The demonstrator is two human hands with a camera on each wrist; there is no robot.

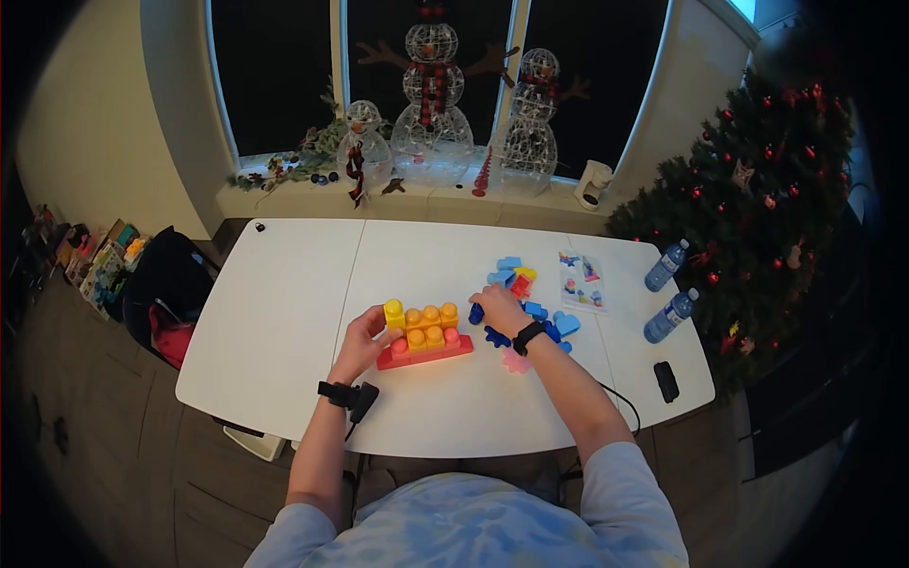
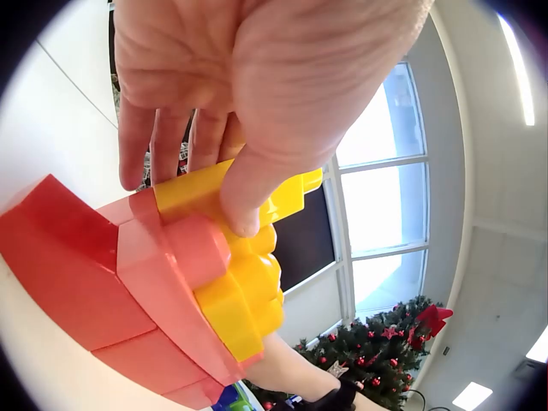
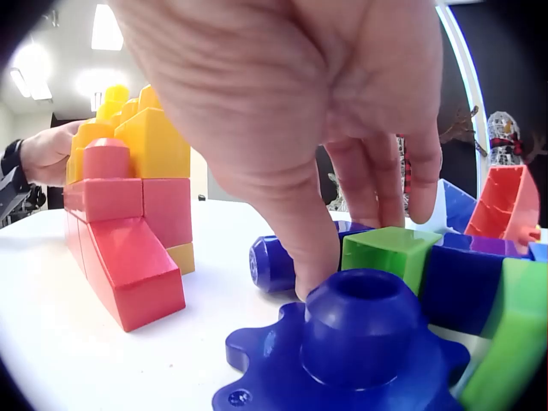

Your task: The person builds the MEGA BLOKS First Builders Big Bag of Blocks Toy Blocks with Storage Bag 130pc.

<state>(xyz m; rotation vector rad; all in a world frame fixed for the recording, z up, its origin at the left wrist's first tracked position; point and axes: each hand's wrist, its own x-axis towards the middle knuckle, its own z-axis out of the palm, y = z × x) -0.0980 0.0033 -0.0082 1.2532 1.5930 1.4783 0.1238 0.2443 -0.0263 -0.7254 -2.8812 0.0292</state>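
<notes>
A toy block build (image 1: 426,358) with a red base and yellow blocks above stands on the table's middle. At its left end my left hand (image 1: 358,345) grips a yellow block (image 2: 193,190), thumb on the near face and fingers behind it. To the right of the build, my right hand (image 1: 500,310) reaches down over a dark blue block piece (image 3: 272,264), pinching it between thumb and fingers, the fingertips partly hidden. A dark blue gear (image 3: 360,342) lies just in front of that hand. Beside it are a green block (image 3: 390,250) and a pink gear (image 1: 514,361).
Behind the right hand lie light blue blocks (image 1: 502,276) and a red block (image 1: 521,286). A picture sheet (image 1: 583,282), two water bottles (image 1: 668,317) and a black case (image 1: 666,382) are on the white table's (image 1: 275,312) right side. A cable (image 1: 625,401) runs by the right forearm.
</notes>
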